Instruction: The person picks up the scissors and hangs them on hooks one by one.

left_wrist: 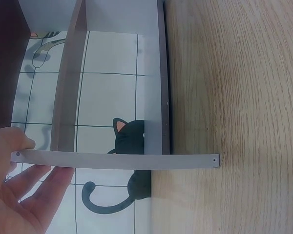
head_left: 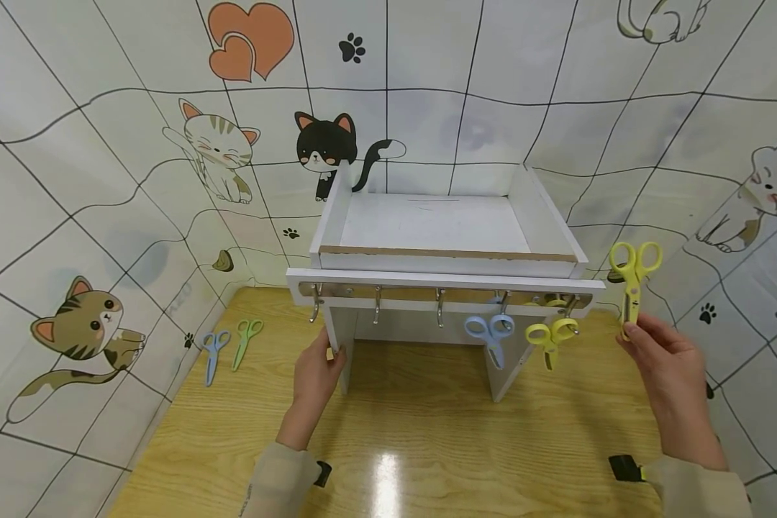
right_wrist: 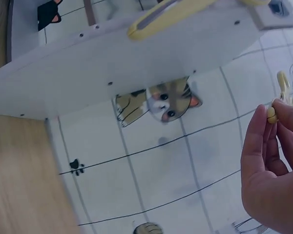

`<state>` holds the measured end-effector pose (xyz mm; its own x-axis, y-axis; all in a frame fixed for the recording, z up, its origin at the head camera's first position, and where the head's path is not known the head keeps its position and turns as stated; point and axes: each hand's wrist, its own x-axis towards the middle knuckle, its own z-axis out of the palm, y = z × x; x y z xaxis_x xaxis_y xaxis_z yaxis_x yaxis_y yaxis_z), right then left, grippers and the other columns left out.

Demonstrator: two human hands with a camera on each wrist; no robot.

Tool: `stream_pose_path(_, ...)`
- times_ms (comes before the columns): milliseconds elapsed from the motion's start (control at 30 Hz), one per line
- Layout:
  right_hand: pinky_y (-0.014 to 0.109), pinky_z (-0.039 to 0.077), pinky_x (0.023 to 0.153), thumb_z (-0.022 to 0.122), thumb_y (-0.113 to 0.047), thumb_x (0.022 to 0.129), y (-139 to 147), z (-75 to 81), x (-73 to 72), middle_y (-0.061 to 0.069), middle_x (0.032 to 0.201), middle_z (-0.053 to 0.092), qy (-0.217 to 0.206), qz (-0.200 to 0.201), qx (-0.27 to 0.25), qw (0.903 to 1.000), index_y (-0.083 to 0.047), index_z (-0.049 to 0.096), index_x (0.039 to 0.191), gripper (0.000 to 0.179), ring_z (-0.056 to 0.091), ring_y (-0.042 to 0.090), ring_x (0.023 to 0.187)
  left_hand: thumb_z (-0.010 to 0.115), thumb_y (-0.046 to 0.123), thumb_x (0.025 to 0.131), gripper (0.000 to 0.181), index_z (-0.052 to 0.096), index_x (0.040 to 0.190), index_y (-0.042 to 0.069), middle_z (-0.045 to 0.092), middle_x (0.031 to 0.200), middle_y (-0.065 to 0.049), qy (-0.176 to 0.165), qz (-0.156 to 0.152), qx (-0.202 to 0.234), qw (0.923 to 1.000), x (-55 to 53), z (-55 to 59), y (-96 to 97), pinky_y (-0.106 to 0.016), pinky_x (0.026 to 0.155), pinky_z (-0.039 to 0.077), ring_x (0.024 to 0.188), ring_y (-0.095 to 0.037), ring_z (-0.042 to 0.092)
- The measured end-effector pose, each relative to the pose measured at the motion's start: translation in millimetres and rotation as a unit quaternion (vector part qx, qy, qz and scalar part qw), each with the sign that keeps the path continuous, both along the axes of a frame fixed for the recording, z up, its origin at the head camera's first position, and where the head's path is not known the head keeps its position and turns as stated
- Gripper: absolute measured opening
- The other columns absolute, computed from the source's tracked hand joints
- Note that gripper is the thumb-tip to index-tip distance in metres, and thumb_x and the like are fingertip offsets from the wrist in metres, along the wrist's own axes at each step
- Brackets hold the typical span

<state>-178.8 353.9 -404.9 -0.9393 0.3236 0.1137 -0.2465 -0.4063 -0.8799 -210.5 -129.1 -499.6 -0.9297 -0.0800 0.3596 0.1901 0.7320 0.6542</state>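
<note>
My right hand [head_left: 673, 378] pinches a pair of yellow scissors [head_left: 633, 277] by the blade end, loops upward, to the right of a white shelf stand [head_left: 427, 262]. The right wrist view shows the blade tip [right_wrist: 271, 115] between thumb and fingers. At the stand's left side panel, my left hand [head_left: 315, 370] grips the edge, thumb on one face and fingers on the other [left_wrist: 27, 187]. Along the stand's front rail runs a row of metal hooks [head_left: 439, 308]. Blue scissors [head_left: 492, 334] and another yellow pair [head_left: 550, 338] hang from the rightmost hooks.
On the wooden table [head_left: 414, 446], blue scissors [head_left: 212, 360] and green scissors [head_left: 242, 349] lie left of the stand. A wall [head_left: 427, 57] with cartoon cats stands close behind and along both sides. The stand has a shallow open tray [head_left: 427, 223] on top.
</note>
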Motion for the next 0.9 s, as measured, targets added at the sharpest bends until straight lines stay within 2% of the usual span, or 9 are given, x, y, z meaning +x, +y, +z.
stream_pose_path(100, 0.019, 0.06, 0.074, 0.064, 0.009, 0.089, -10.8, 8.2, 5.4, 0.001, 0.096, 0.074, 0.028, -0.01, 0.034, 0.999, 0.001, 0.072, 0.112, 0.025, 0.072, 0.008, 0.084, 0.066, 0.013, 0.093, 0.028, 0.059, 0.12, 0.014, 0.075, 0.111, -0.013, -0.006, 0.0, 0.0, 1.0, 0.2, 0.0, 0.1, -0.045, 0.068, 0.062, 0.089, -0.031, 0.076)
stream_pose_path(233, 0.017, 0.059, 0.075, 0.066, 0.008, 0.089, -24.8, 20.3, 14.0, 0.0, 0.095, 0.075, 0.036, -0.037, 0.079, 0.9955, 0.004, 0.071, 0.114, 0.027, 0.072, 0.008, 0.082, 0.065, 0.013, 0.093, 0.027, 0.058, 0.12, 0.014, 0.074, 0.112, -0.013, -0.012, -0.002, 0.001, 0.9999, 0.3, 0.3, -0.1, -0.044, 0.068, 0.062, 0.088, -0.031, 0.076)
stream_pose_path(333, 0.015, 0.058, 0.074, 0.066, 0.009, 0.088, -36.0, 28.2, 18.7, 0.0, 0.091, 0.074, 0.036, -0.065, 0.13, 0.9888, 0.009, 0.068, 0.114, 0.026, 0.071, 0.008, 0.077, 0.066, 0.013, 0.093, 0.027, 0.058, 0.12, 0.014, 0.074, 0.113, -0.014, -0.012, -0.004, 0.003, 0.9999, 0.4, 0.6, -0.4, -0.044, 0.068, 0.062, 0.088, -0.031, 0.076)
stream_pose_path(467, 0.015, 0.057, 0.072, 0.063, 0.016, 0.087, -48.6, 33.3, 23.3, 0.003, 0.089, 0.072, 0.064, -0.077, 0.175, 0.9795, 0.017, 0.065, 0.108, 0.021, 0.07, 0.01, 0.072, 0.066, 0.013, 0.093, 0.028, 0.059, 0.12, 0.014, 0.074, 0.114, -0.014, -0.011, -0.004, 0.001, 0.9999, 0.5, 0.6, -0.2, -0.044, 0.068, 0.062, 0.088, -0.031, 0.076)
stream_pose_path(567, 0.016, 0.057, 0.072, 0.06, 0.019, 0.087, -55.0, 34.8, 27.9, 0.004, 0.091, 0.071, 0.094, -0.055, 0.179, 0.9778, 0.019, 0.065, 0.107, 0.02, 0.07, 0.01, 0.074, 0.066, 0.012, 0.093, 0.029, 0.059, 0.12, 0.014, 0.074, 0.113, -0.014, -0.006, -0.003, -0.001, 1.0, 0.2, 0.3, 0.2, -0.044, 0.068, 0.062, 0.088, -0.031, 0.076)
stream_pose_path(700, 0.016, 0.057, 0.076, 0.057, 0.022, 0.087, -63.5, 35.0, 32.4, 0.004, 0.097, 0.071, 0.137, 0.006, 0.197, 0.9708, 0.019, 0.064, 0.109, 0.023, 0.07, 0.01, 0.083, 0.067, 0.011, 0.092, 0.029, 0.059, 0.12, 0.014, 0.074, 0.112, -0.015, 0.0, -0.002, -0.002, 1.0, -0.2, -0.6, 0.0, -0.044, 0.067, 0.062, 0.088, -0.031, 0.076)
stream_pose_path(800, 0.017, 0.058, 0.077, 0.054, 0.026, 0.086, -71.0, 31.6, 32.0, 0.005, 0.101, 0.071, 0.193, 0.068, 0.202, 0.9577, 0.02, 0.063, 0.11, 0.026, 0.068, 0.012, 0.089, 0.067, 0.012, 0.092, 0.028, 0.059, 0.119, 0.014, 0.074, 0.111, -0.015, -0.001, 0.002, -0.003, 1.0, -0.4, -0.9, 0.0, -0.045, 0.068, 0.062, 0.088, -0.031, 0.076)
stream_pose_path(900, 0.017, 0.058, 0.076, 0.054, 0.029, 0.084, -79.6, 28.5, 32.3, 0.007, 0.102, 0.071, 0.243, 0.103, 0.21, 0.9414, 0.02, 0.064, 0.108, 0.028, 0.069, 0.012, 0.09, 0.066, 0.011, 0.092, 0.029, 0.059, 0.119, 0.013, 0.074, 0.112, -0.015, -0.006, 0.0, 0.0, 1.0, 0.0, -0.6, 0.3, -0.045, 0.068, 0.062, 0.089, -0.032, 0.076)
